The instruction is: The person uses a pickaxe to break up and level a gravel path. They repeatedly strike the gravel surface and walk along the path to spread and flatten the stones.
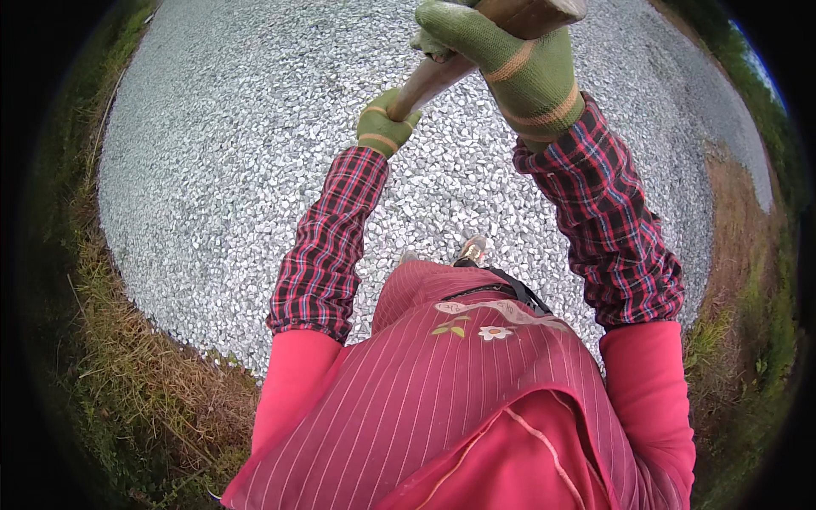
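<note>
A thick wooden handle (pixel 440 80) runs slantwise between my hands, its near end rising at the top of the view. My right hand (pixel 519 73), in a green knit glove with orange bands, is closed around the upper part, close to that butt end. Lower and further left, my left hand (pixel 387 124) in a matching glove grips the same handle. Whatever the handle belongs to is hidden or out of view. Plaid sleeve covers (pixel 331 236) reach over both forearms, and a red striped apron (pixel 446 382) covers my front.
Pale crushed gravel (pixel 242 191) spreads under and around my shoes (pixel 472 250). Dry and green grass (pixel 153 370) borders it on the left, with more grass and brown ground (pixel 733 255) at the right.
</note>
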Demonstrator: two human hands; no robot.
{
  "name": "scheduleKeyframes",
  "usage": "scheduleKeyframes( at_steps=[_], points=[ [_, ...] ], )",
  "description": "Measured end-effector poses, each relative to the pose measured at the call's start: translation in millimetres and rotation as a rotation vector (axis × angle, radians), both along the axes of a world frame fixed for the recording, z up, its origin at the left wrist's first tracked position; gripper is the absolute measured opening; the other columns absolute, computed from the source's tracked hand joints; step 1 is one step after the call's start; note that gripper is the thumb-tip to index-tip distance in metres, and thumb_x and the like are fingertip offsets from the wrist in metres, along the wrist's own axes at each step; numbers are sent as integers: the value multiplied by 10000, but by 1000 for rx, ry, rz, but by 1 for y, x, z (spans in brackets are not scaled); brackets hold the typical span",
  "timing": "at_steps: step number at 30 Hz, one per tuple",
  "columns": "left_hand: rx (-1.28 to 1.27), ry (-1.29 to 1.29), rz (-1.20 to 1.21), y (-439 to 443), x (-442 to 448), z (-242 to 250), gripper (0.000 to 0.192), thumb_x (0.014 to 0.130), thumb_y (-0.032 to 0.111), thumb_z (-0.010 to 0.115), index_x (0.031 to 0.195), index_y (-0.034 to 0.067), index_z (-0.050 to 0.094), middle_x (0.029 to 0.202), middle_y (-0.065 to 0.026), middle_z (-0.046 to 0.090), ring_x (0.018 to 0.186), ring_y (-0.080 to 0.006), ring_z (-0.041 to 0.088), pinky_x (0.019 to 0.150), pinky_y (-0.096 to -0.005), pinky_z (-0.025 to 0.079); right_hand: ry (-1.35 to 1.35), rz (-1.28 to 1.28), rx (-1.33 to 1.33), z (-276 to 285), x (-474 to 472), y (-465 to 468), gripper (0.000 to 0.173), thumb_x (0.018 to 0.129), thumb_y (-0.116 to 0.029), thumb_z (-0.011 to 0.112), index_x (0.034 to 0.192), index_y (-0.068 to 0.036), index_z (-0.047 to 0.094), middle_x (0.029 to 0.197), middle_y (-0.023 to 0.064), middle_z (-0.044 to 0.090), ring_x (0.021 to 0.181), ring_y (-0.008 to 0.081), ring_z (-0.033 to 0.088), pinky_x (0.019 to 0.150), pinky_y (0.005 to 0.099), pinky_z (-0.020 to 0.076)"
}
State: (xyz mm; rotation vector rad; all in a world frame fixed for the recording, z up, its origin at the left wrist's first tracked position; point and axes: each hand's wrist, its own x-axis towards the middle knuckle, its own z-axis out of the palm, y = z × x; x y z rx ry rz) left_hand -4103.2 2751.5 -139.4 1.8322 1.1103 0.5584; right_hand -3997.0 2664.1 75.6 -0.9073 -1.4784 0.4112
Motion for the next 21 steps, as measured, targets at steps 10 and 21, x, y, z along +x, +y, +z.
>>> scheduleKeyframes(
  at_steps=[10, 21],
  points=[
    [219, -248, -285, -14, 49, 67, 290, 727, 254, 757, 909, 61, 639, 794, -67, 661, 716, -142, 622, 647, -285, 511, 12, -131, 97, 16, 35, 15, 85, 732, -65, 605, 709, -73, 523, 591, -10, 526, 453, 90, 509, 389, 229, 460],
    [588, -583, -453, -50, 92, 166, 214, 738, 202, 736, 823, 39, 626, 655, -79, 633, 580, -164, 613, 516, -293, 495, -122, 7, 171, 89, 94, -20, 114, 752, -97, 640, 828, -67, 561, 730, 23, 578, 588, 105, 567, 483, 249, 523]
  ],
)
